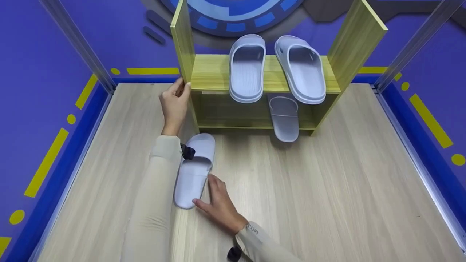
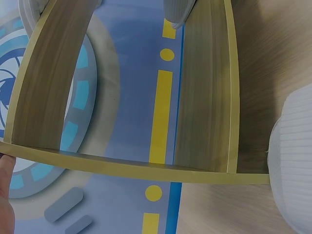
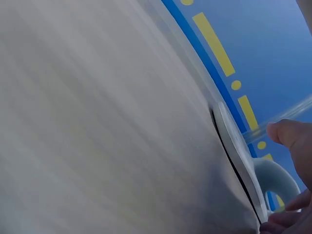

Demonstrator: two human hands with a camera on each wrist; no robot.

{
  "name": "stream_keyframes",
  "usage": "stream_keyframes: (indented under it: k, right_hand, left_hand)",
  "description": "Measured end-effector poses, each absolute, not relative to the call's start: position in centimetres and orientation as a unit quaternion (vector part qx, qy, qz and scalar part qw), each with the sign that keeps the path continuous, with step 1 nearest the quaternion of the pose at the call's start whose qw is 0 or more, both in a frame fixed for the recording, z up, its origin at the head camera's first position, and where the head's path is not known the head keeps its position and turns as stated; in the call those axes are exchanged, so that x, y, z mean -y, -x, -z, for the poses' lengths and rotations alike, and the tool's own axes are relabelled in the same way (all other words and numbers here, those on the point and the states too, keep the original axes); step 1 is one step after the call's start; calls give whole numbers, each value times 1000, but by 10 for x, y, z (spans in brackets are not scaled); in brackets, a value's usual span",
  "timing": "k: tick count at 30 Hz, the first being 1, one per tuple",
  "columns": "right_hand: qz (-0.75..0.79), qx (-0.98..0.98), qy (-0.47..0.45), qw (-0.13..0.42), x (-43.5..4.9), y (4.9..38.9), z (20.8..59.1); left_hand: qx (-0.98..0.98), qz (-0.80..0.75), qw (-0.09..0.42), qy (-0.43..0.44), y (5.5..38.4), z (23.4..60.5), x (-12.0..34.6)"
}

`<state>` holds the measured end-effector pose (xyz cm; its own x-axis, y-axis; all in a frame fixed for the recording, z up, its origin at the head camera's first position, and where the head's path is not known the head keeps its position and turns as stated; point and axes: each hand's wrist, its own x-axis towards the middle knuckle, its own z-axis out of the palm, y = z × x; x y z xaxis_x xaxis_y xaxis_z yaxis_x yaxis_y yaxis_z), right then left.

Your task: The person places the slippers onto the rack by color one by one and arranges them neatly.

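My left hand point(image 1: 174, 105) touches the front edge of the left side panel point(image 1: 184, 47) of a wooden shoe rack point(image 1: 209, 74). In the left wrist view, only a fingertip shows against this panel's outer side. Below it, a pale slide slipper point(image 1: 191, 182) lies on the floor with its toe strap towards the rack. My right hand point(image 1: 222, 207) is beside this slipper, thumb by the heel and straight fingers along its right side. The right wrist view shows the thumb point(image 3: 287, 134) raised apart from the slipper point(image 3: 239, 151); contact of the other fingers is unclear.
Two pale clogs point(image 1: 247, 69) point(image 1: 307, 72) stand on the middle shelf, heels overhanging the front. Another slide slipper point(image 1: 285, 123) sits in the lower compartment, sticking out. Blue walls point(image 1: 43, 72) with yellow marks enclose the wood-grain floor point(image 1: 327, 200).
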<state>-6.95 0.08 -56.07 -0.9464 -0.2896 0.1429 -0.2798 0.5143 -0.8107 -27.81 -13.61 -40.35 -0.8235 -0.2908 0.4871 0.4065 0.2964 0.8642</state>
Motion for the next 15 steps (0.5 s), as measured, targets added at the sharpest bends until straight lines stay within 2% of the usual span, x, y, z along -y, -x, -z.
stream_keyframes:
  k: [9, 15]
  right_hand:
    - [365, -912, 188, -18, 12, 64, 565]
    - [317, -929, 189, 5, 15, 63, 566]
  left_hand:
    - [760, 580, 294, 25, 266, 389, 130]
    - [763, 583, 279, 20, 253, 376, 126]
